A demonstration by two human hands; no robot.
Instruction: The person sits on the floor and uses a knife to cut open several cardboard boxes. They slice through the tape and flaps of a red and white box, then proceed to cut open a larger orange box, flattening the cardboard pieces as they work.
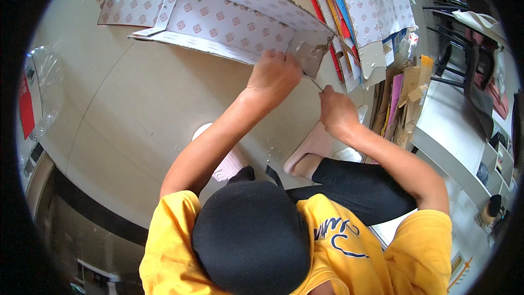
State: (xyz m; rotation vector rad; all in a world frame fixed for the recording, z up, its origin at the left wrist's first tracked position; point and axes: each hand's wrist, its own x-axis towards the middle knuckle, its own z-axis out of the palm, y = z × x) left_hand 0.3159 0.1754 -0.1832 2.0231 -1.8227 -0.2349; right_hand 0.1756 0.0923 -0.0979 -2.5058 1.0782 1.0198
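In the head view, an opened cardboard box (229, 18) lies on the tiled floor, its white inside printed with small reddish motifs. One flap (135, 6) is folded out at its left end. My left hand (275, 73) grips the box's near wall close to the right corner. At that corner the end panel (313, 55) is torn down to bare grey-brown board. My right hand (339, 110), just to the right, pinches a thin narrow piece (315, 83) that reaches to the corner. Whether this is a tool or a strip of board, I cannot tell.
Flattened cardboard sheets (370, 4) and coloured boards stand to the right of the box. More folded brown cardboard (409, 98) leans by a white cabinet (446, 151). Clear plastic wrap (51, 86) lies at far left. Small scraps (269, 151) dot the floor between my feet.
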